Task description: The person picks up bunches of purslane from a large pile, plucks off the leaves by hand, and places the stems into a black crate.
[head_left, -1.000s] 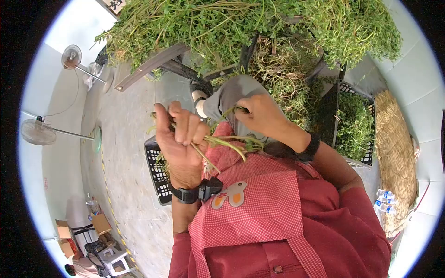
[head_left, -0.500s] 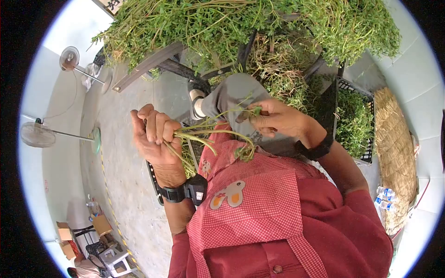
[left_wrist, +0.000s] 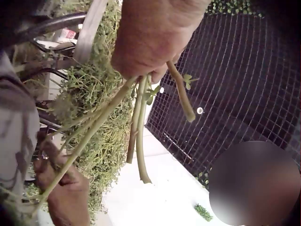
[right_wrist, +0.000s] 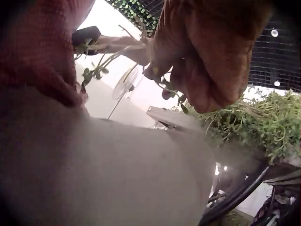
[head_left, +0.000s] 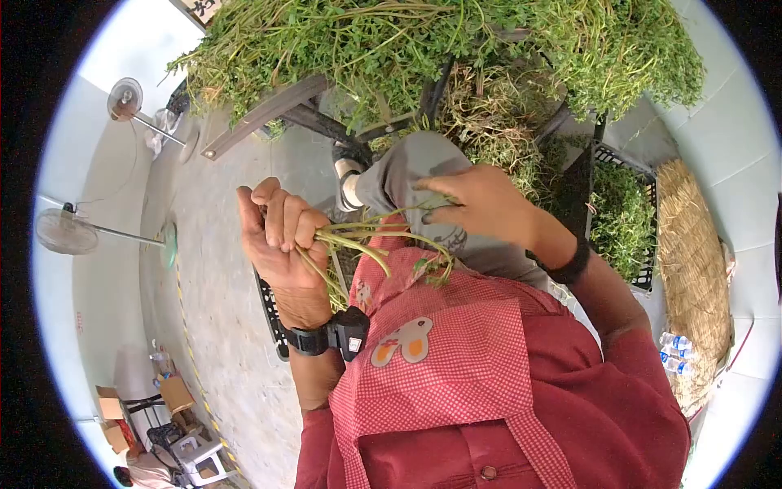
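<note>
My left hand (head_left: 285, 244) grips a few long green plant stems (head_left: 358, 240), its fingers curled round them. In the left wrist view, the cut ends of thick stems (left_wrist: 139, 141) poke out below the fist. The stems reach right across my lap, with a small leafy tip (head_left: 440, 269) drooping over the apron. My right hand (head_left: 489, 208) is at the far end of the thin upper stem, its finger and thumb parted around it. A leafy sprig (right_wrist: 174, 92) shows by the right fingertips in the right wrist view.
A big heap of leafy greens (head_left: 391, 49) covers a wooden-edged table (head_left: 265, 118) ahead, with more plants (head_left: 501, 114) beneath. Black crates stand on the left (head_left: 273, 318) and, filled with greens, on the right (head_left: 623, 212). A straw roll (head_left: 692, 277), water bottles (head_left: 676, 352) and standing fans (head_left: 67, 232) are around.
My left hand has moved left with the stems, drawing them apart from the right hand. The right hand has turned and moved slightly right, and its finger and thumb are now spread.
</note>
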### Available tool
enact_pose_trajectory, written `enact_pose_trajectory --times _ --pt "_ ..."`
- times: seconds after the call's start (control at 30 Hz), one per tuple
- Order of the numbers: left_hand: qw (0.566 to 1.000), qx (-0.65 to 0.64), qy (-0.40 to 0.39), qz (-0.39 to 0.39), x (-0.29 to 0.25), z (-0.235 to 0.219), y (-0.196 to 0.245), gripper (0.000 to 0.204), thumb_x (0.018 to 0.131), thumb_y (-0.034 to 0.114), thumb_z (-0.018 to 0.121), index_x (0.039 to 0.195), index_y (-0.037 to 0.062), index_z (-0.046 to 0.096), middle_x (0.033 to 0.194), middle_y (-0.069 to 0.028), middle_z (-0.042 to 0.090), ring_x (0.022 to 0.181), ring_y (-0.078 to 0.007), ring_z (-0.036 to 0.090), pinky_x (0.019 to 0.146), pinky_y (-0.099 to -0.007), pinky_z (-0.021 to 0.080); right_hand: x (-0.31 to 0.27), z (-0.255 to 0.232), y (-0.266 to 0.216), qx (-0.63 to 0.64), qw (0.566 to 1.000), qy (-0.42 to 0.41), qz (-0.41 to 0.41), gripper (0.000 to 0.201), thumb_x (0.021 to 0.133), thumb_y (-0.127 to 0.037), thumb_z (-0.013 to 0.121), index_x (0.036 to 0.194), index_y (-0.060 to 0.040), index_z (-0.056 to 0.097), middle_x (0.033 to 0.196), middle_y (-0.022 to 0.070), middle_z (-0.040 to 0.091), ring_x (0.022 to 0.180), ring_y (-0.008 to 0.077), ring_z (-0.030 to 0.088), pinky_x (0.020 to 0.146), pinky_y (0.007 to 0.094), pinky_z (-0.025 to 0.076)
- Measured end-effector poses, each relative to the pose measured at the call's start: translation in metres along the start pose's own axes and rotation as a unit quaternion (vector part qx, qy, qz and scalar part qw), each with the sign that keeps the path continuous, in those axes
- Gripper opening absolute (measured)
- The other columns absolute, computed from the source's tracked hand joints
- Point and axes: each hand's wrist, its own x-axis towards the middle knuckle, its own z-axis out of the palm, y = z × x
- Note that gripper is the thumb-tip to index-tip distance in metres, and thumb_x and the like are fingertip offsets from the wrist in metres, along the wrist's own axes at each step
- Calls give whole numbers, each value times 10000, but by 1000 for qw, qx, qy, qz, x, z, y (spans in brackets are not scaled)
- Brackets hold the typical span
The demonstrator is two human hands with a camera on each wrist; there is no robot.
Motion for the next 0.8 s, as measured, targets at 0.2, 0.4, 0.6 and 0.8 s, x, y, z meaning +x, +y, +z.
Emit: enact_pose_trajectory --times 0.2,0.4,0.6,0.8 --pt "1000 -5 8 6 0 -1 7 339 955 318 409 825 27 527 455 28 313 391 -70 257 365 -235 176 -6 18 12 -23 998 -62 -25 182 811 -222 546 856 -48 571 710 194 579 708 384 573 654 479 443" --pt "993 31 84 75 2 -2 -7 290 946 233 410 784 24 529 434 51 291 354 -59 213 346 -221 152 -11 29 21 -62 997 40 10 203 833 -212 499 824 -10 519 663 205 556 671 386 560 588 477 420" --pt "995 2 34 99 0 -5 14 253 945 188 400 798 15 511 466 44 300 381 -56 233 355 -219 162 -21 -13 66 607 715 93 334 197 894 -250 422 794 -91 481 714 52 567 594 153 517 490 307 393" --pt "988 -58 70 128 4 -5 26 353 954 302 403 783 21 530 467 38 308 391 -68 231 350 -231 147 -17 2 7 616 696 64 363 182 922 -259 469 849 -93 486 765 20 546 544 91 427 410 191 275"
